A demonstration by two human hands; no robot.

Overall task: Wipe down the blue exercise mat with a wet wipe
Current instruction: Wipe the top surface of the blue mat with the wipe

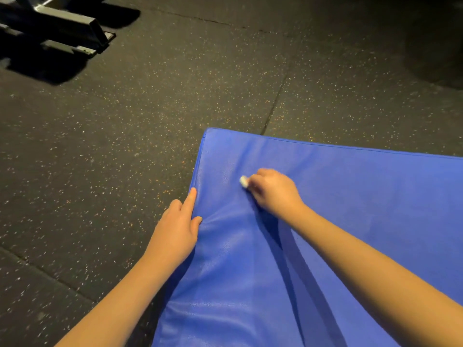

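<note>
The left hand (pixel 175 229), low and left of centre in the frame, braces the near-left edge of the blue exercise mat (pixel 350 221). Its forefinger lies straight along the edge and its thumb presses a dimple into the top; the other fingers fold down beside the edge, and I cannot see whether they hook under it. It looks like steadying pressure, not a grasp.

A little further up, at mid-frame, the right hand (pixel 273 191) is curled into a loose fist on the mat's surface. It grips a small bunched wet wipe (pixel 243 181), which pokes out white at the knuckles and touches the vinyl. The cover puckers into soft folds running from that hand back towards the bottom of the frame.

The mat fills the lower right of the picture, lying flat on the speckled black rubber floor (pixel 125 121), with one corner showing just above centre. The wipe is near that corner.

My reading is that the wiping is underway. The patches at the bottom of the frame have a sheen, but whether that is damp or only lamplight I cannot tell. The mat runs out of view to the right and below, so how much is left is unclear.

At the upper left, well apart, sits a dark metal equipment base (pixel 67 28).
</note>
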